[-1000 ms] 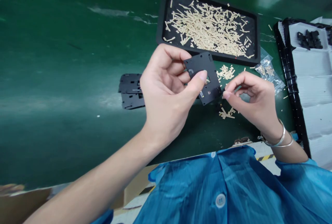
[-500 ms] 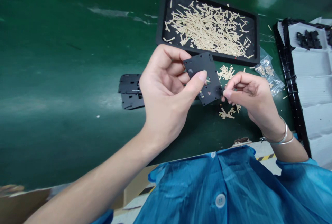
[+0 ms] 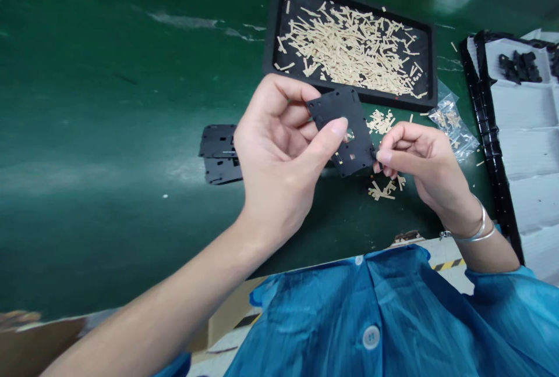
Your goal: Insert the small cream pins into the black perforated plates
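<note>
My left hand (image 3: 282,159) grips a thin black plastic plate (image 3: 360,143) with small holes and cut-outs. Its thumb lies across the face and its fingers are behind. My right hand (image 3: 421,162) is closed in a pinch at the plate's lower right corner. A small dark bit shows at those fingertips, too small to name. More black plates (image 3: 217,143) lie overlapping on the table, partly hidden behind my left hand. Small heaps of pale strips (image 3: 381,122) lie beside and beneath my right hand.
A black tray (image 3: 271,28) full of loose pale strips stands at the back of the green table (image 3: 109,132). Right of it lies a clear plastic bag (image 3: 465,141) with strips inside. A black-edged white tray (image 3: 524,109) holding black parts (image 3: 519,67) stands far right.
Both hands stay nearly in place. The plate has tilted very slightly, and my right fingertips have shifted a little at its corner.
</note>
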The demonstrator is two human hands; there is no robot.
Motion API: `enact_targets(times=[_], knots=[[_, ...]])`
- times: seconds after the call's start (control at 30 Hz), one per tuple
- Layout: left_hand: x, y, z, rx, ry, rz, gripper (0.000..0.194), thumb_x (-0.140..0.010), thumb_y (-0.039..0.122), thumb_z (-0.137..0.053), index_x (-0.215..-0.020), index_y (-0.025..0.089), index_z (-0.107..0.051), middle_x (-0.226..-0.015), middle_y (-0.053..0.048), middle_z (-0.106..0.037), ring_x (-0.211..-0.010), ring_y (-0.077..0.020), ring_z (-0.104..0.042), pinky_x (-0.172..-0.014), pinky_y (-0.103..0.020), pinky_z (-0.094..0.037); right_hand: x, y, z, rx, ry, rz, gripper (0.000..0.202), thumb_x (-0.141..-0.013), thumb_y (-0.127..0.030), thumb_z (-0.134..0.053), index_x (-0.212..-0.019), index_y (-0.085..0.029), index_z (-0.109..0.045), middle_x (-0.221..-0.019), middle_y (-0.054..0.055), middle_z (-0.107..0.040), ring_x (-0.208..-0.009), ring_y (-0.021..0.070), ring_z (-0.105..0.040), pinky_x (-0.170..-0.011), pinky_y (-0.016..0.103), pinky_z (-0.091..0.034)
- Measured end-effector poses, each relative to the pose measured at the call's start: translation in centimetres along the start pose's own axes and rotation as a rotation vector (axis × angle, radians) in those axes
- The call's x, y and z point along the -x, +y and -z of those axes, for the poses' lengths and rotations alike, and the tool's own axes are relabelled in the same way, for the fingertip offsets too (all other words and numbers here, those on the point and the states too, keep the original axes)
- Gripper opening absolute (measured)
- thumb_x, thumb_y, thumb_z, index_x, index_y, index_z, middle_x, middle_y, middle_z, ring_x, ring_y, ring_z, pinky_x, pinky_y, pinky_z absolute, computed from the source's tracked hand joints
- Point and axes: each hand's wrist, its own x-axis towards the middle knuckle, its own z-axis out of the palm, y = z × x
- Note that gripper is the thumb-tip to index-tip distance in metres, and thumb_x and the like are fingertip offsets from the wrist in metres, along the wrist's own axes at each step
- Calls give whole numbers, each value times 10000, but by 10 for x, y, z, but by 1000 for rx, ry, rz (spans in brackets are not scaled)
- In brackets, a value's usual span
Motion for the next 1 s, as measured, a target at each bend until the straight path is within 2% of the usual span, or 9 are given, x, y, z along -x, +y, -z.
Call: enact_targets(times=[0.37,0.77,1.0], knots=[[0,0,2,-6,-20,4,280,-706,101,-779,-832,168,-538,-703,54,-629,-564,-49,-623,-525,-154,-540,1,0,0,-22,-8,-17,103,-704,-170,-690,-656,-159,-599,-598,-35,-607,-520,61,-524,-504,189,-421],[3,9,-3,-28,37,114,274,-695,239,-823,-796,213,-570,-702,43,-608,-600,-126,-657,-553,-255,-586,1,-1,0,-51,8,-43,108,-695,-175,-711,-645,-160,-617,-595,-32,-619,-517,57,-523,-503,184,-425],[4,11,-4,13,51,157,255,-693,208,-823,-789,220,-586,-705,35,-616,-609,-137,-655,-567,-272,-584,2,-1,1,-83,2,-41,99,-693,-155,-712,-646,-163,-625,-593,-34,-625,-523,55,-524,-504,182,-416]])
